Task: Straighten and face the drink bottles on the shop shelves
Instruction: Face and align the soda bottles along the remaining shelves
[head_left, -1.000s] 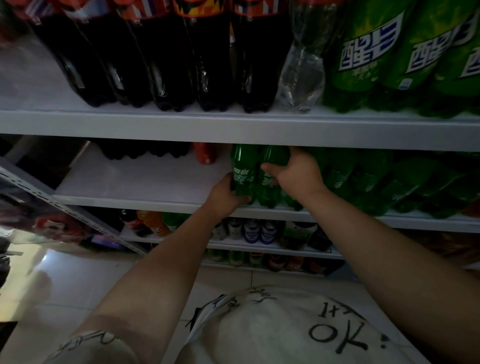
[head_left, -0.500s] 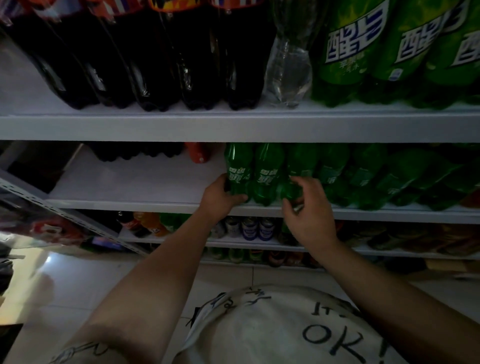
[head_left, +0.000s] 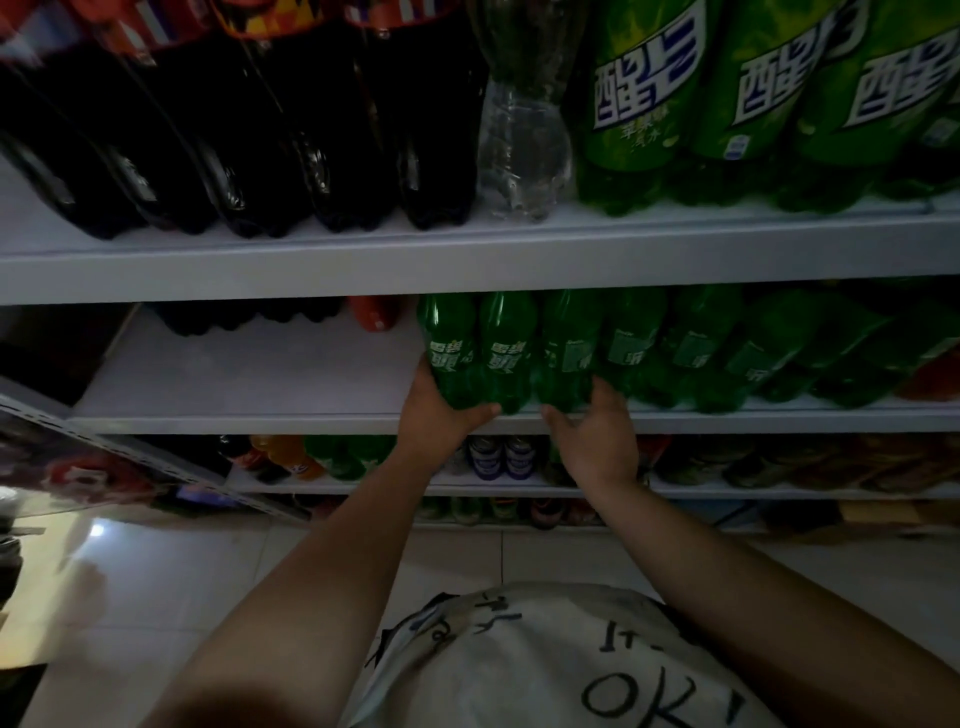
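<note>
A row of small green soda bottles (head_left: 506, 348) stands along the front of the middle shelf (head_left: 260, 418). My left hand (head_left: 436, 415) grips the base of the leftmost green bottle (head_left: 449, 348), thumb reaching under the second one. My right hand (head_left: 597, 436) is at the base of the third green bottle (head_left: 566, 353), fingers spread and touching its lower part. The labels of the two left bottles face forward; those further right are turned aside.
The top shelf carries large dark cola bottles (head_left: 249, 130), a clear bottle (head_left: 524, 145) and large green bottles (head_left: 644, 104). Behind on the middle shelf stand dark bottles (head_left: 249, 314) and a red one (head_left: 374, 312). Lower shelves hold cans (head_left: 501, 457) and assorted bottles. Tiled floor lies below.
My right hand left the top of the second bottle, dropped below the shelf edge, and now touches the base of the third bottle. My left hand stays on the leftmost bottle.
</note>
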